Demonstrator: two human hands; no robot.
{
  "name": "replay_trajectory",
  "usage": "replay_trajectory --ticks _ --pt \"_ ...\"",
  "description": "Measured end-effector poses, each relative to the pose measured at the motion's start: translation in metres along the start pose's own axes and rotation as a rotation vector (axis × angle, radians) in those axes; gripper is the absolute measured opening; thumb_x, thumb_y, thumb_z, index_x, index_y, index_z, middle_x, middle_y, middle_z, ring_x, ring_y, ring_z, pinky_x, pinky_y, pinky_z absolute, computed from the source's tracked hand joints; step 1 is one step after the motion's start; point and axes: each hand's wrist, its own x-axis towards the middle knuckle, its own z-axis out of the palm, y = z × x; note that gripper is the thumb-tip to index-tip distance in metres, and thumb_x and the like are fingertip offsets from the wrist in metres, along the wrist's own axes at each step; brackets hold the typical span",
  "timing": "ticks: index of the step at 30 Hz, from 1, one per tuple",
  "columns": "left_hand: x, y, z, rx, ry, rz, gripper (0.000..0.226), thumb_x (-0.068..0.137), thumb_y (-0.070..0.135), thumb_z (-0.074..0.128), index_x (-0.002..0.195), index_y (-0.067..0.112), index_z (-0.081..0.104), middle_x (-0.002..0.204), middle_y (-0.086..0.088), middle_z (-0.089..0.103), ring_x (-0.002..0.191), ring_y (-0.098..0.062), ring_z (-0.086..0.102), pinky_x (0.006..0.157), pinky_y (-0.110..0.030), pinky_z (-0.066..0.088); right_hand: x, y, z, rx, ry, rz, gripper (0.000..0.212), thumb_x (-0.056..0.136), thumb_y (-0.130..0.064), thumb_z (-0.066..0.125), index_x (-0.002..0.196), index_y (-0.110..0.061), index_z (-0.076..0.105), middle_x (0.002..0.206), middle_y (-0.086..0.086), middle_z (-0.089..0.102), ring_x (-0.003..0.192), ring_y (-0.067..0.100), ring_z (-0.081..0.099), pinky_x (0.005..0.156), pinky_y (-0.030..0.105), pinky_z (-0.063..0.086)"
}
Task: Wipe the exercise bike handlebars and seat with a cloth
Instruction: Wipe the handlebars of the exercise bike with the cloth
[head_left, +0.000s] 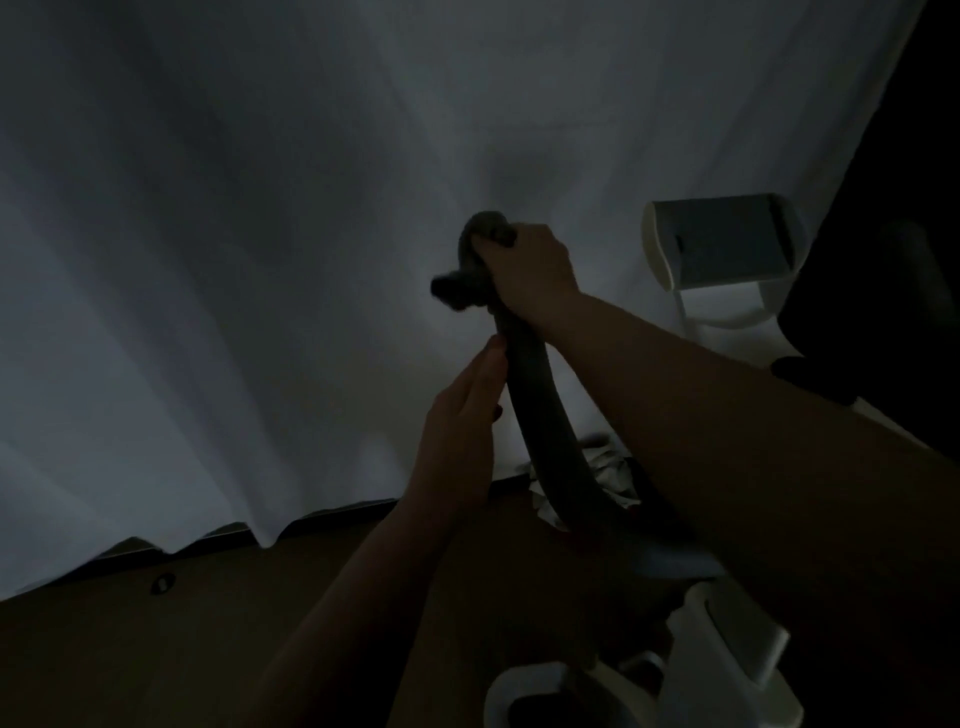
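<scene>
The room is very dark, so small things are hard to see. A long, dark, curved handlebar (535, 410) of the exercise bike rises up in the middle of the view, in front of a pale hanging curtain (234, 260). The right hand (535, 270) is at the top end of the bar, with its fingers curled tight around a bunched grey cloth (470, 260) that is wrapped over the tip of the bar. The left hand (467, 410) rests beside the bar lower down, with its fingers straight and together, just touching the bar and holding nothing. The step in hand looks like wiping the handlebar, right at its top end. The seat is hard to pick out in the dark, so I cannot tell where it is. A white stand with a grey screen (722, 244) sits to the right. Next, the right hand probably needs to slide the cloth down the bar, squeezing it all the way, while the left hand keeps the bar steady.
</scene>
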Motion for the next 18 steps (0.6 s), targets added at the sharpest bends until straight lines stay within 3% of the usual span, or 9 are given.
replay_trajectory --ticks 4,7,8,10,12,15,18 --pt "-0.005 -0.001 0.004 0.006 -0.012 0.004 0.030 0.102 0.032 0.032 0.128 0.043 0.037 0.121 0.026 0.046 0.123 -0.004 0.046 0.094 -0.022 0.040 -0.032 0.002 0.004 0.143 0.185 0.076 0.018 0.098 -0.027 0.046 0.094 -0.012 0.057 0.081 -0.003 0.056 0.074 0.013 0.056 0.060 0.016 0.040" --pt "-0.003 -0.001 0.004 -0.056 0.005 0.001 0.024 0.100 0.029 0.034 0.113 0.046 0.046 0.113 0.027 0.051 0.115 -0.005 0.050 0.095 -0.027 0.040 -0.057 0.012 0.000 -0.089 0.209 -0.154 0.026 0.098 -0.024 0.047 0.117 -0.011 0.058 0.110 0.008 0.059 0.098 0.020 0.058 0.085 0.024 0.042" --pt "-0.003 -0.001 0.004 -0.066 0.008 -0.001 0.024 0.100 0.028 0.034 0.109 0.046 0.046 0.111 0.028 0.051 0.113 -0.004 0.051 0.094 -0.026 0.040 -0.055 0.015 -0.004 -0.217 0.184 -0.238 0.028 0.098 -0.024 0.046 0.121 -0.011 0.057 0.115 0.010 0.058 0.100 0.022 0.057 0.086 0.027 0.041" --pt "-0.001 -0.002 0.004 -0.080 0.025 -0.008 0.026 0.100 0.025 0.035 0.106 0.047 0.047 0.108 0.028 0.053 0.111 -0.004 0.052 0.092 -0.023 0.042 -0.040 0.014 -0.010 -0.437 0.087 -0.339 0.026 0.099 -0.025 0.043 0.115 -0.010 0.058 0.107 0.010 0.056 0.089 0.022 0.055 0.078 0.028 0.039" --pt "0.000 -0.003 0.004 -0.064 0.021 -0.006 0.027 0.101 0.026 0.034 0.109 0.048 0.047 0.111 0.027 0.053 0.113 -0.004 0.052 0.092 -0.023 0.043 -0.021 0.008 -0.008 -0.499 0.023 -0.297 0.023 0.099 -0.025 0.041 0.097 -0.009 0.058 0.087 0.004 0.052 0.076 0.019 0.051 0.068 0.026 0.036" --pt "-0.002 -0.003 0.005 -0.025 0.001 0.018 0.028 0.101 0.030 0.032 0.121 0.049 0.040 0.127 0.022 0.048 0.124 -0.007 0.047 0.100 -0.029 0.041 -0.007 -0.002 0.003 -0.195 0.080 0.016 0.025 0.098 -0.024 0.043 0.089 -0.008 0.060 0.071 -0.001 0.051 0.064 0.014 0.053 0.054 0.024 0.037" --pt "-0.005 -0.003 0.005 -0.008 -0.003 0.015 0.030 0.102 0.029 0.032 0.128 0.043 0.038 0.130 0.020 0.046 0.127 -0.009 0.046 0.099 -0.031 0.041 -0.021 -0.004 0.010 0.181 0.220 0.202 0.027 0.099 -0.029 0.043 0.102 -0.008 0.061 0.080 -0.001 0.056 0.071 0.013 0.055 0.055 0.022 0.038"
